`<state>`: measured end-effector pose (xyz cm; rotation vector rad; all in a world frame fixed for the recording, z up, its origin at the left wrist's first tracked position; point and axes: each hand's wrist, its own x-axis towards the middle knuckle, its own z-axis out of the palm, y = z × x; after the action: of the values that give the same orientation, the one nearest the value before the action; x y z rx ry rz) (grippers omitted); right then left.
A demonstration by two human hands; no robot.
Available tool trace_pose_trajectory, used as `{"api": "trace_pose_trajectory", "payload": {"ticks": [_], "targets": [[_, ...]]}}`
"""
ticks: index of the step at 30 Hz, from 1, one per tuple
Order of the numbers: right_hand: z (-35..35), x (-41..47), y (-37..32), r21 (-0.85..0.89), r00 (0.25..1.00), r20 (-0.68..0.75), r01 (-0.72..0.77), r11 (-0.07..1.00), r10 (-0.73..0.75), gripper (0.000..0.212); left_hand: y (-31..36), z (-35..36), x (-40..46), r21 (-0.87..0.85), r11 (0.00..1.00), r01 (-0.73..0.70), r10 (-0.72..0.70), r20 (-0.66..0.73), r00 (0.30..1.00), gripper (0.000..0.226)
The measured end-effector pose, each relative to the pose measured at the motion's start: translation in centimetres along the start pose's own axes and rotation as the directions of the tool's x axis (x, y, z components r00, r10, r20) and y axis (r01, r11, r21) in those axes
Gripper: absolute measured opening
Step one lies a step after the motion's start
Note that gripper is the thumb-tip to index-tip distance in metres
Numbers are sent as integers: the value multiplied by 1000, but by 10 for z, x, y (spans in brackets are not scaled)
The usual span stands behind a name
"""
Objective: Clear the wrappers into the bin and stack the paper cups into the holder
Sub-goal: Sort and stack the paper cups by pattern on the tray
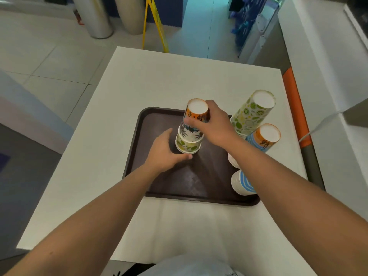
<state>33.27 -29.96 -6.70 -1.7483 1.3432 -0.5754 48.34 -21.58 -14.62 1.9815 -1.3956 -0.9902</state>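
A stack of upside-down paper cups stands on the dark brown tray. Its top cup is orange, the middle one has blue leaves, the bottom one green citrus. My right hand grips the orange top cup from the right. My left hand wraps around the base of the stack at its bottom cup. To the right stand a tall green citrus cup stack and an orange and blue stack. A blue striped cup lies on its side under my right forearm.
The tray rests on a white table. A yellow floor sign and two tall cylindrical bins stand on the tiled floor beyond. A white counter runs along the right, with an orange and grey edge strip.
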Motion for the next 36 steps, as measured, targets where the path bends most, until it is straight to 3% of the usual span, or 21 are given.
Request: {"api": "trace_pose_trajectory", "payload": {"ticks": [4,8,13,18,21,27,31,36], "targets": [[-10,13,0,-29,998,18,-53,998,54,59,8,3,8,-114,991,-69,74,45,996,87],[-14,18,3,-51,997,2,-73,996,73,60,13,9,10,-95,993,-71,81,113,990,81],[-17,15,5,-47,994,-43,-104,993,102,60,11,18,13,-87,993,-81,89,91,992,76],[-33,2,-11,-14,978,-194,-82,997,77,56,16,19,15,-32,995,-91,94,88,992,79],[-60,-9,-31,7,944,-328,-27,1000,28,53,19,19,15,-40,996,-79,82,83,993,84],[-115,-56,-37,-57,858,-512,10,998,-38,44,35,19,13,-113,992,-53,59,49,997,73],[-123,-86,-12,-48,837,-547,-36,998,4,54,52,18,13,-143,986,-90,95,34,995,75],[-123,-99,5,-107,807,-588,-16,994,-50,51,77,18,11,-227,964,-136,141,8,990,71]]}}
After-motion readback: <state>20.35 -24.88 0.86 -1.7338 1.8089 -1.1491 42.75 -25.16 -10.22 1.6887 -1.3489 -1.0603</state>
